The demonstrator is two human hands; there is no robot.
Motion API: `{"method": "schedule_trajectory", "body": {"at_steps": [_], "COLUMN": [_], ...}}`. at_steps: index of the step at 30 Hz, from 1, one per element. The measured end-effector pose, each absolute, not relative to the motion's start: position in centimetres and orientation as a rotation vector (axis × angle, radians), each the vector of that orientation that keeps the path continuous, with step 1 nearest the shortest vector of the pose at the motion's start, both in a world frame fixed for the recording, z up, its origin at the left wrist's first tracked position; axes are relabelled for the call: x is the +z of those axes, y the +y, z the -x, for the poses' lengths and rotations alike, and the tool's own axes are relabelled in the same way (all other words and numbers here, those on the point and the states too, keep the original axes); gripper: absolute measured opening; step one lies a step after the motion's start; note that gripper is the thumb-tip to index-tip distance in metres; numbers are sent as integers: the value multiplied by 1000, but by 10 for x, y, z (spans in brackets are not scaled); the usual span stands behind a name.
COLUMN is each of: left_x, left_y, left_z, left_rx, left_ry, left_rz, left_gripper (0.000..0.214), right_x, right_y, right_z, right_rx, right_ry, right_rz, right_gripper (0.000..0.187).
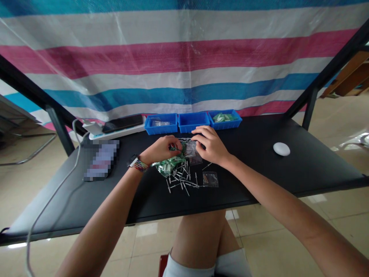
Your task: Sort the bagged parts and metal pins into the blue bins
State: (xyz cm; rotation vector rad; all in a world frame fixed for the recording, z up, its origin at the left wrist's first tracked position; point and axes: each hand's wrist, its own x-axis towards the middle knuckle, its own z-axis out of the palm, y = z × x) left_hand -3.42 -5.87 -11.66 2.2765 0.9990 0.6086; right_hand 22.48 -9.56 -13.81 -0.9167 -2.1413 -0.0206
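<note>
My left hand (163,149) is curled over a green packet (170,163) on the black table (302,169), fingers pinched on its top edge. Just to its right, my right hand (210,145) rests with bent fingers on a small clear plastic bag (192,151). Several small metal pins (181,179) lie scattered in front of both hands. Another small clear bag (210,179) lies flat to the right of the pins. A beaded bracelet sits on my left wrist.
Three blue bins (192,122) stand in a row behind the hands; the right one holds green packets. A phone (123,123) on a white power strip lies at back left, with a cable running off. A white round object (281,149) sits at right. Striped tarp behind.
</note>
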Motion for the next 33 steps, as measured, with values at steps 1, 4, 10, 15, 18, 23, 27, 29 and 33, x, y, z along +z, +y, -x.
{"method": "schedule_trajectory", "body": {"at_steps": [1,4,10,15,18,23,27,29,33], "left_x": [-116,-113,-106,-111,-112,-110,-110,-112,-118], "left_y": [-58,-58,-58,-66,-75,-82,-80,-79,-79], "left_z": [35,36,33,20,9,3,6,6,3], "left_rx": [603,651,949,996,1004,976,924,892,917], "left_ry": [985,938,867,790,728,696,660,672,674], "left_rz": [-2262,-2171,-1852,-1503,-1345,-1262,-1298,-1360,-1445], "left_gripper": [11,16,22,26,28,29,28,28,26], "right_x": [-138,-135,-126,-129,-129,-123,-122,-123,-126], "right_y": [-96,-94,-94,-99,-103,-107,-105,-104,-102], "right_z": [-224,-228,-235,-219,-210,-210,-212,-214,-215], "right_rx": [-4,45,387,973,1301,1398,1318,1307,1314], "right_ry": [-2157,-2162,-1894,-1542,-1377,-1323,-1276,-1279,-1293], "right_rz": [901,889,923,915,847,795,830,841,847], "right_gripper": [31,29,19,30,37,32,29,29,32]}}
